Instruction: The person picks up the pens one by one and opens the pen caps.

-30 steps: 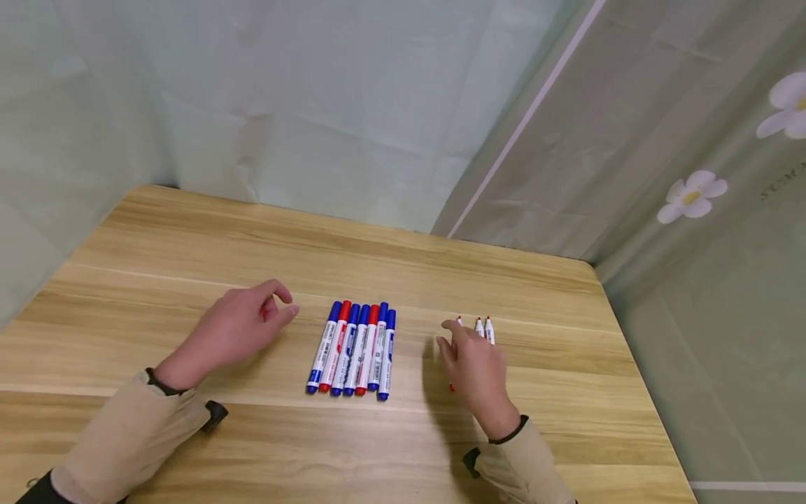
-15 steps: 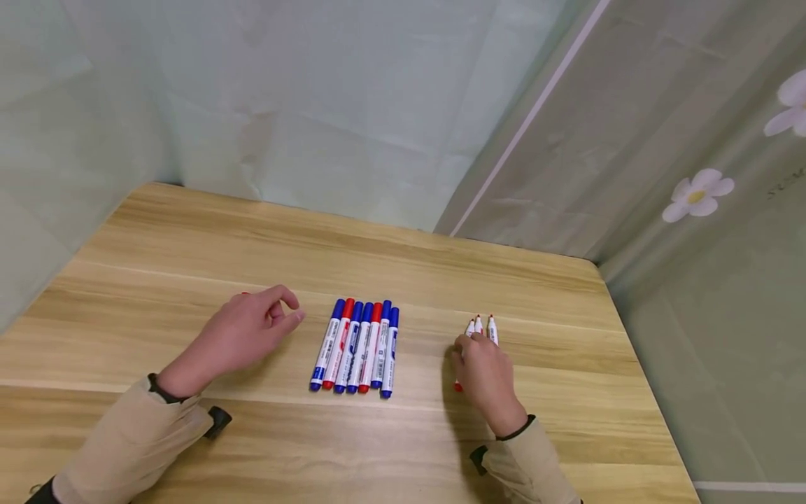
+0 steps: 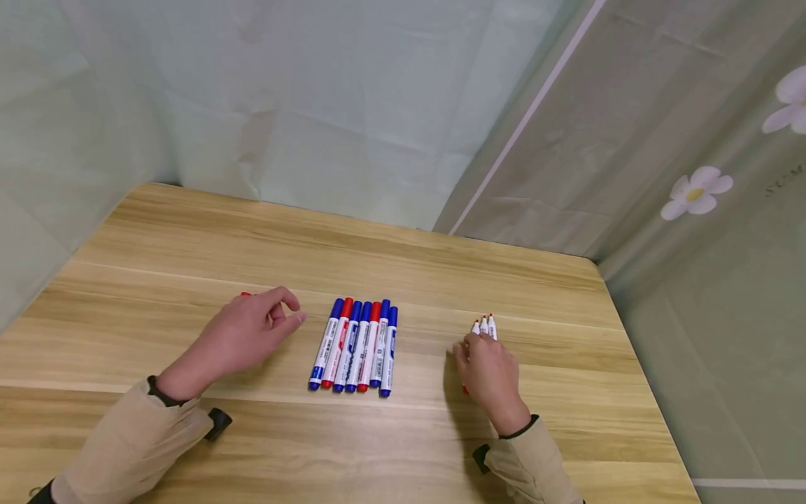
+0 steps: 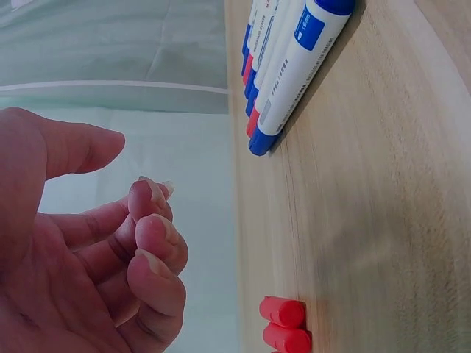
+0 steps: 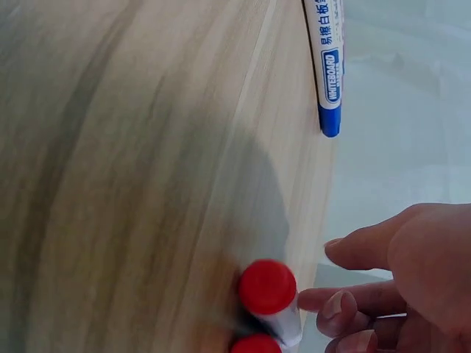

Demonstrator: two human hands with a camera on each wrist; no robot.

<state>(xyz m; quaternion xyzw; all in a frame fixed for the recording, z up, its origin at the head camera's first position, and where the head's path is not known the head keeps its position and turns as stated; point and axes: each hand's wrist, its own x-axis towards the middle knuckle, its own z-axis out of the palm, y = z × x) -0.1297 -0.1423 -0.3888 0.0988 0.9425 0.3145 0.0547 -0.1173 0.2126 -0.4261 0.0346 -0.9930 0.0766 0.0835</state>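
My left hand (image 3: 242, 332) hovers over the table left of a row of whiteboard markers (image 3: 357, 350), fingers loosely curled and holding nothing. Red marker caps (image 4: 283, 312) lie below it in the left wrist view; in the head view one red cap (image 3: 246, 294) peeks out behind the hand. On the right, my right hand (image 3: 491, 371) covers most of several uncapped red markers (image 3: 492, 327), whose tips point away from me. In the right wrist view a fingertip touches the side of a red-ended marker (image 5: 268, 287); the thumb stands apart from it.
The row mixes blue and red capped markers, lying side by side mid-table. The wood-grain table (image 3: 403, 448) meets a pale curtain (image 3: 327, 112) at the back and a flowered curtain (image 3: 711, 294) on the right.
My right hand has lowered to the uncapped markers and moved slightly right. Their tips now stand closer together, the left ones having shifted right. The left hand has barely moved.
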